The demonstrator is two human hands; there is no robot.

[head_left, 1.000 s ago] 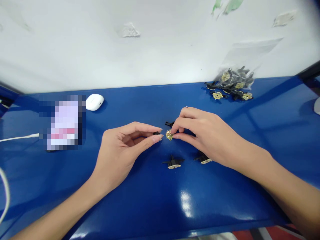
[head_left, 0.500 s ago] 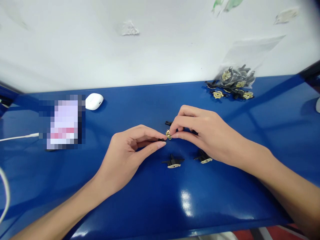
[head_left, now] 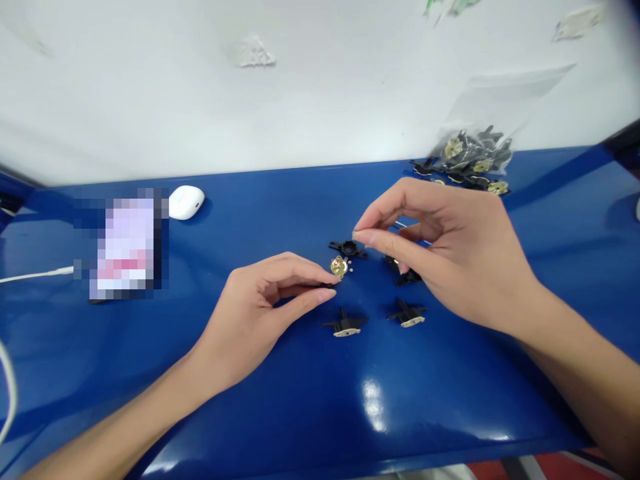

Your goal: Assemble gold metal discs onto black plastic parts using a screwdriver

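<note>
I see both forearms (head_left: 145, 397) angled inward: left hand (head_left: 263, 303) pinching, thumb (head_left: 297, 310) below fingers (head_left: 303, 268); right hand (head_left: 445, 250) arched, thumb and index tips together.

Over the table (head_left: 260, 413), the left hand (head_left: 270, 293) had a small part (head_left: 327, 286) between its fingers. A disc (head_left: 339, 266) was just beyond the fingertips, and behind this disc lay a frame (head_left: 349, 249). The right hand (head_left: 445, 247) was to the right of both. Nearer to the person lay two pieces (head_left: 347, 325), side by side. At the far right, a bag (head_left: 480, 143) was against the wall (head_left: 320, 120).
</note>
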